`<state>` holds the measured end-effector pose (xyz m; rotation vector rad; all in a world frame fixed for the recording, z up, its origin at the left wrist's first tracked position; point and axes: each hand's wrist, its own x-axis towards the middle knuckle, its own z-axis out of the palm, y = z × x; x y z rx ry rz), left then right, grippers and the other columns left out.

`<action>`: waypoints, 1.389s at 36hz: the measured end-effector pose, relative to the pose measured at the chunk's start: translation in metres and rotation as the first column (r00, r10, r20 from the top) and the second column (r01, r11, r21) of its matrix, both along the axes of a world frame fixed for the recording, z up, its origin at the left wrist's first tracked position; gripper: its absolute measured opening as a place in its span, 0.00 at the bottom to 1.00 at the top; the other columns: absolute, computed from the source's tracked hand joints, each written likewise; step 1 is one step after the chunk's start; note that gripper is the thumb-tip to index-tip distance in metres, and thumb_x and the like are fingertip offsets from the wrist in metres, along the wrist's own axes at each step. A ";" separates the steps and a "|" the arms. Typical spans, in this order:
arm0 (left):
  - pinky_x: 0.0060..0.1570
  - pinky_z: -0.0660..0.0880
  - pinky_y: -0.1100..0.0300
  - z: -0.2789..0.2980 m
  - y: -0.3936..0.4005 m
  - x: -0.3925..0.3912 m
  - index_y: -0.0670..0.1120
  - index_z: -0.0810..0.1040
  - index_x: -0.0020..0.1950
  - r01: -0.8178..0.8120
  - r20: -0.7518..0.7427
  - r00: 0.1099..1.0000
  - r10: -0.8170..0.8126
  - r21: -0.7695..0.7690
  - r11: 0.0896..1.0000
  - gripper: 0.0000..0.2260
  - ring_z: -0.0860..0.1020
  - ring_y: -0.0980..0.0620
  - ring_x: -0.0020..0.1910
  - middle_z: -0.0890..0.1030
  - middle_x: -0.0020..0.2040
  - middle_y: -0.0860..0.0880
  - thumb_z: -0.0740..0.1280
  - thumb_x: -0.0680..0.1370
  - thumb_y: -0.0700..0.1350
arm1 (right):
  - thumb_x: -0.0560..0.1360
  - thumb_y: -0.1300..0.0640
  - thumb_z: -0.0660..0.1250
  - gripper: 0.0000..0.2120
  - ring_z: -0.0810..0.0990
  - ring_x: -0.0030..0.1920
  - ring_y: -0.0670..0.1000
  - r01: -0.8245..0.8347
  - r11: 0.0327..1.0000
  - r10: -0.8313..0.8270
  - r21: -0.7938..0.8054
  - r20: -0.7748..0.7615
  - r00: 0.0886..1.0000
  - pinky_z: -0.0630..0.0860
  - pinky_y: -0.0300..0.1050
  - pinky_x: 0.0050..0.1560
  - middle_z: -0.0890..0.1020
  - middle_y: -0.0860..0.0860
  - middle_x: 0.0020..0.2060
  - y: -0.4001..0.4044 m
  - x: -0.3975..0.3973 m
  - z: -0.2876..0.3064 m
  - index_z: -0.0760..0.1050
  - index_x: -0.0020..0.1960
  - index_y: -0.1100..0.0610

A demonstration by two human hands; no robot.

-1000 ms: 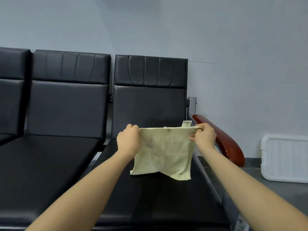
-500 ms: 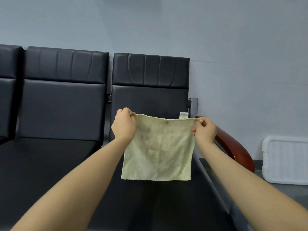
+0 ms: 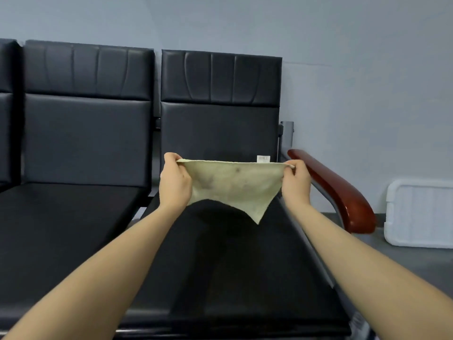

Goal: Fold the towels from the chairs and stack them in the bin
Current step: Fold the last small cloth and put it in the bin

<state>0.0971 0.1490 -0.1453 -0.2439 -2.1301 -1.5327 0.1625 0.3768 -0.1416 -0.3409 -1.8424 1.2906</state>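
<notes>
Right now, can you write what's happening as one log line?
step: spreading towel | left hand: pinches top corner | right hand: pinches other top corner | towel: held above chair seat | bin: on floor, right

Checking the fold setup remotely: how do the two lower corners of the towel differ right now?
On the towel, the lower right corner hangs free in a sharp point, while the lower left corner is not visible: the hem curves up toward the left hand. Shared: the top edge is pulled taut between the left and right hand, each pinching a top corner.
</notes>
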 end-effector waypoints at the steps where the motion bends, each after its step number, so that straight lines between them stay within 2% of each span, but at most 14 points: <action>1: 0.39 0.73 0.50 -0.001 -0.002 0.000 0.47 0.66 0.52 -0.012 0.000 1.000 0.012 -0.019 1.000 0.06 0.75 0.48 0.40 0.76 0.43 0.50 0.51 0.80 0.40 | 0.81 0.63 0.54 0.07 0.73 0.43 0.45 -0.001 1.000 0.001 0.013 0.007 1.000 0.69 0.35 0.41 0.75 0.50 0.43 0.000 0.001 0.002 0.71 0.50 0.58; 5: 0.39 0.72 0.53 -0.021 -0.006 0.010 0.46 0.68 0.50 -0.082 0.018 0.996 0.085 -0.136 0.987 0.05 0.75 0.49 0.39 0.76 0.40 0.53 0.54 0.80 0.43 | 0.79 0.64 0.54 0.08 0.70 0.39 0.41 0.020 0.999 -0.022 0.029 0.070 0.997 0.66 0.33 0.38 0.73 0.48 0.40 -0.001 0.013 -0.012 0.71 0.48 0.59; 8: 0.37 0.70 0.53 -0.041 -0.009 0.013 0.44 0.69 0.45 -0.133 0.032 0.989 0.143 -0.225 0.965 0.06 0.74 0.48 0.36 0.75 0.35 0.50 0.56 0.79 0.43 | 0.79 0.63 0.54 0.09 0.71 0.38 0.46 0.038 0.998 -0.045 0.043 0.170 0.984 0.67 0.36 0.36 0.73 0.49 0.38 -0.002 0.020 -0.029 0.73 0.46 0.60; 13: 0.33 0.67 0.55 -0.070 -0.013 0.016 0.41 0.69 0.40 -0.091 0.245 0.953 0.179 -0.331 0.939 0.07 0.72 0.46 0.35 0.74 0.36 0.47 0.58 0.76 0.43 | 0.77 0.58 0.57 0.09 0.72 0.46 0.54 0.065 0.996 -0.088 0.069 0.424 0.901 0.70 0.52 0.54 0.76 0.51 0.38 0.000 0.019 -0.063 0.73 0.40 0.54; 17: 0.30 0.63 0.59 -0.087 -0.015 0.018 0.41 0.68 0.40 0.008 0.461 0.870 0.177 -0.372 0.928 0.05 0.69 0.50 0.32 0.73 0.40 0.46 0.58 0.75 0.40 | 0.76 0.63 0.58 0.10 0.66 0.35 0.50 -0.035 0.998 -0.001 0.058 0.527 0.850 0.64 0.44 0.35 0.68 0.52 0.33 -0.004 0.018 -0.083 0.68 0.35 0.61; 20: 0.31 0.64 0.59 -0.099 -0.015 0.017 0.40 0.70 0.42 0.085 0.527 0.833 0.168 -0.422 0.903 0.05 0.69 0.50 0.33 0.77 0.46 0.42 0.57 0.75 0.37 | 0.77 0.64 0.58 0.14 0.64 0.32 0.48 -0.059 0.991 -0.022 0.119 0.588 0.809 0.62 0.43 0.33 0.65 0.51 0.32 -0.006 0.017 -0.097 0.62 0.33 0.56; 22: 0.33 0.67 0.57 -0.105 -0.014 0.016 0.40 0.71 0.42 0.109 0.527 0.831 0.177 -0.468 0.877 0.06 0.73 0.47 0.37 0.78 0.50 0.40 0.56 0.77 0.37 | 0.78 0.63 0.57 0.12 0.68 0.33 0.48 -0.048 0.986 -0.063 0.161 0.619 0.783 0.65 0.42 0.33 0.69 0.51 0.34 -0.007 0.014 -0.105 0.65 0.36 0.56; 25: 0.37 0.68 0.55 -0.107 -0.014 0.014 0.42 0.68 0.45 0.094 0.495 0.841 0.219 -0.533 0.841 0.04 0.72 0.47 0.41 0.74 0.46 0.44 0.55 0.77 0.37 | 0.81 0.60 0.55 0.06 0.72 0.37 0.48 -0.020 0.976 -0.127 0.216 0.647 0.752 0.68 0.43 0.35 0.74 0.52 0.41 -0.008 0.012 -0.111 0.70 0.47 0.57; 28: 0.37 0.67 0.56 -0.107 -0.013 0.012 0.42 0.66 0.48 0.077 0.456 0.856 0.243 -0.577 0.813 0.03 0.71 0.48 0.40 0.70 0.43 0.47 0.54 0.77 0.36 | 0.81 0.59 0.54 0.07 0.75 0.42 0.52 0.012 0.963 -0.191 0.271 0.646 0.739 0.71 0.46 0.40 0.76 0.53 0.45 -0.006 0.011 -0.113 0.71 0.52 0.58; 35: 0.39 0.68 0.55 -0.112 -0.008 0.003 0.41 0.65 0.49 0.041 0.386 0.886 0.258 -0.618 0.785 0.03 0.72 0.46 0.41 0.73 0.45 0.45 0.53 0.78 0.37 | 0.82 0.58 0.54 0.10 0.76 0.48 0.53 0.011 0.949 -0.222 0.316 0.641 0.734 0.76 0.51 0.49 0.76 0.53 0.51 -0.007 0.004 -0.115 0.70 0.60 0.57; 38: 0.44 0.69 0.53 -0.116 -0.005 0.002 0.40 0.68 0.56 0.021 0.363 0.891 0.273 -0.633 0.774 0.08 0.74 0.44 0.49 0.74 0.54 0.44 0.55 0.81 0.43 | 0.81 0.57 0.58 0.15 0.71 0.62 0.55 -0.045 0.866 -0.310 0.498 0.606 0.733 0.68 0.51 0.63 0.70 0.55 0.64 -0.012 0.003 -0.117 0.66 0.67 0.56; 41: 0.55 0.68 0.54 -0.122 -0.003 0.002 0.40 0.68 0.60 0.028 0.323 0.882 0.343 -0.763 0.645 0.14 0.72 0.43 0.59 0.71 0.61 0.42 0.58 0.79 0.48 | 0.80 0.55 0.60 0.20 0.65 0.66 0.54 -0.165 0.779 -0.273 0.605 0.564 0.779 0.61 0.48 0.66 0.64 0.52 0.68 -0.018 0.003 -0.121 0.64 0.70 0.53; 46: 0.59 0.65 0.56 -0.127 0.001 0.010 0.40 0.67 0.64 0.068 0.360 0.818 0.448 -0.835 0.546 0.21 0.69 0.45 0.61 0.69 0.62 0.43 0.59 0.78 0.53 | 0.81 0.53 0.57 0.17 0.66 0.66 0.51 -0.505 0.668 -0.001 0.546 0.680 0.733 0.58 0.45 0.66 0.68 0.46 0.67 -0.026 0.003 -0.132 0.67 0.68 0.51; 50: 0.60 0.64 0.56 -0.130 0.000 0.016 0.40 0.66 0.65 0.052 0.380 0.790 0.482 -0.824 0.564 0.19 0.69 0.44 0.62 0.71 0.63 0.43 0.57 0.79 0.50 | 0.81 0.46 0.53 0.22 0.57 0.74 0.48 -0.640 0.569 0.018 0.516 0.771 0.637 0.52 0.46 0.73 0.62 0.45 0.74 -0.035 0.007 -0.138 0.62 0.74 0.48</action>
